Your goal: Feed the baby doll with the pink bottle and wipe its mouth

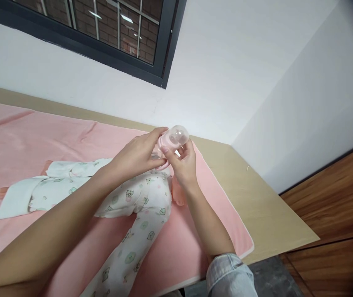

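Observation:
Both my hands hold a clear baby bottle (176, 136) with a pale pink collar and a see-through domed cap. The bottle is tilted, its capped end pointing up and to the right. My left hand (137, 154) is wrapped round the bottle's body, much of which its fingers hide. Thumb and fingers of my right hand (184, 163) close on the collar and cap. Below them a baby doll (151, 192) in white clothes with small green animal prints lies on a pink blanket (55, 138). My right hand and wrist partly cover its head.
The blanket lies over a light wooden table (241, 181), whose corner juts out at the right. A white wall (213, 82) with a dark-framed window (151, 74) rises behind it. Brown wooden panels (334, 194) stand to the right, beside a dark floor (275, 272).

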`<state>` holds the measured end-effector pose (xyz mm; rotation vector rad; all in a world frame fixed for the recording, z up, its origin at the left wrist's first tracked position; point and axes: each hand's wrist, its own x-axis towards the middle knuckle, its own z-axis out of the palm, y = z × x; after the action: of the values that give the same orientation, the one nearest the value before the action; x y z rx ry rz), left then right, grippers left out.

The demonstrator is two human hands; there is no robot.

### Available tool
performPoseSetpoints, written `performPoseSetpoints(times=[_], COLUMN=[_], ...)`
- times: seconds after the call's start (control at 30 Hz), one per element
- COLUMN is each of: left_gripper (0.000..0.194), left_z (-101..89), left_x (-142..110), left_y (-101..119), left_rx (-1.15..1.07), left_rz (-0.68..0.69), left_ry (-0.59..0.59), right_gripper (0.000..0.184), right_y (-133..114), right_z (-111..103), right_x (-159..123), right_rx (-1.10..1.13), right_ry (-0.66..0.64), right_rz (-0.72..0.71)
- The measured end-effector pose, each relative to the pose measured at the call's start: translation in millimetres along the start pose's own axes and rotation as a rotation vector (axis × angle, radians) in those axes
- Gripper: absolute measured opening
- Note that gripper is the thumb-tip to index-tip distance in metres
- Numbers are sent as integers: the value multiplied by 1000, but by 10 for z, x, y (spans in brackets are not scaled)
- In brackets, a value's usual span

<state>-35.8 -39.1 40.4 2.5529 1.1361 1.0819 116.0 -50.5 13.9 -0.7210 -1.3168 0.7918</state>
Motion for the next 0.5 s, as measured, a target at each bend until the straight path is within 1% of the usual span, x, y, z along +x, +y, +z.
performPoseSetpoints(times=[0.1,0.2,0.3,0.4,0.5], left_gripper=[67,65,64,57,47], left_z=[12,19,25,18,-13], left_x=[7,7,15,50,110], left_y=[10,13,-1,-79,-265], left_rx=[21,16,-1,24,107], left_rz=[-53,-72,-83,-90,-119], left_ry=[-28,-43,-52,-36,-8], right_gripper=[55,52,56,60,57], right_y=[33,40,10,-44,-58], right_z=[35,31,-11,-133,-378], right_x=[-20,-15,7,72,214], right_rx=[13,34,48,47,24], right_ry=[-15,-5,21,90,170], right_rz=[19,20,4,-32,-74])
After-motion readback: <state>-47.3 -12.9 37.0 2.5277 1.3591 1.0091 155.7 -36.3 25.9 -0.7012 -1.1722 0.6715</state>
